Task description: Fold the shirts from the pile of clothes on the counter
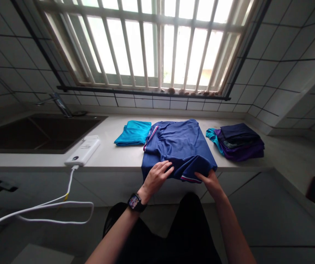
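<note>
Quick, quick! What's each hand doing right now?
Left hand: open, resting on the near part of the blue cloth.
Right hand: closed on the cloth's near right corner, holding it.

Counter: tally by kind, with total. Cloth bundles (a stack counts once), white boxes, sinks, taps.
Cloth bundles: 3 (turquoise cloth, blue garment, mixed stack)
White box: 1
Sink: 1
Tap: 1
Total: 6
</note>
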Tool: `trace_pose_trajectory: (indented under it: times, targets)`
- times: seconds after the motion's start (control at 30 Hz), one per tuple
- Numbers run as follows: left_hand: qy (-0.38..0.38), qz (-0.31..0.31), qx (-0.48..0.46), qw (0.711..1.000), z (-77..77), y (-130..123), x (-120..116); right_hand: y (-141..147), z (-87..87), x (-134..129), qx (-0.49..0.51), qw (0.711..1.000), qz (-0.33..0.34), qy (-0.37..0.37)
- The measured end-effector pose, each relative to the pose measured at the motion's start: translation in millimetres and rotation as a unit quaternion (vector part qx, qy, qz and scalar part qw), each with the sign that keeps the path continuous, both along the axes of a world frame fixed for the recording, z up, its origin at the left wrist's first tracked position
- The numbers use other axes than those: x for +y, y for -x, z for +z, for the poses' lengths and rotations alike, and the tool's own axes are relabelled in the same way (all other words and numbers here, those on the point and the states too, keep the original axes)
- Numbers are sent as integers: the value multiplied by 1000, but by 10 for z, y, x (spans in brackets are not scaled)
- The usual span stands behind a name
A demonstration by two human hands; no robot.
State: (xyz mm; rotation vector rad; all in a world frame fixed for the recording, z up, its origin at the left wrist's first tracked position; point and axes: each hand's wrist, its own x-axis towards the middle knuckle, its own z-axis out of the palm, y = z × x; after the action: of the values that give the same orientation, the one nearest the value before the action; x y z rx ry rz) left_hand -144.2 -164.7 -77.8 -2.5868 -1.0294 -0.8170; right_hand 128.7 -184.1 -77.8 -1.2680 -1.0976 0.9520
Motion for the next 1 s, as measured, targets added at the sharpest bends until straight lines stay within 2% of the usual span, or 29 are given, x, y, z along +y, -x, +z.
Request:
trace_pose_trajectory:
  times: [0.1, 0.2, 0.23, 0.3, 0.4, 0.53, 0.6, 0.63, 0.7, 0.77, 0.83, 0.93, 1.0]
  targets:
    - [19, 27, -84, 996, 93, 28, 40, -143, -8, -57, -25, 1000, 17, 6]
    - [23, 93, -228, 969, 275, 135, 62, -273, 33, -37, -97, 991, 95, 8]
    - [20, 111, -264, 958, 350, 164, 75, -276, 51, -9, -132, 986, 99, -1]
    - [10, 136, -305, 943, 503, 192, 116, -199, 82, 70, -207, 977, 46, -31]
    - [9, 154, -308, 939, 691, 156, 202, 66, 83, 193, -298, 951, -55, -58]
    - [1, 213, -281, 936, 795, 104, 301, 362, -1, 259, -350, 932, -92, -32]
    - [-22, 239, -262, 935, 764, 143, 307, 386, -64, 237, -354, 922, -152, -22]
    - [-26, 231, -242, 942, 725, 182, 294, 365, -97, 215, -357, 916, -180, -24]
    - [-1, 160, -164, 973, 610, 286, 235, 271, -163, 160, -371, 906, -201, -35]
    - [49, 59, -66, 995, 458, 396, 143, 134, -228, 99, -392, 902, -177, -45]
    - [81, 7, -7, 997, 294, 479, 42, -16, -298, 46, -408, 902, -132, -45]
    - [52, 15, 7, 998, 65, 535, -67, -210, -410, -6, -423, 900, -79, -72]
    - [5, 17, 26, 1000, -64, 538, -84, -298, -470, -19, -432, 884, -101, -148]
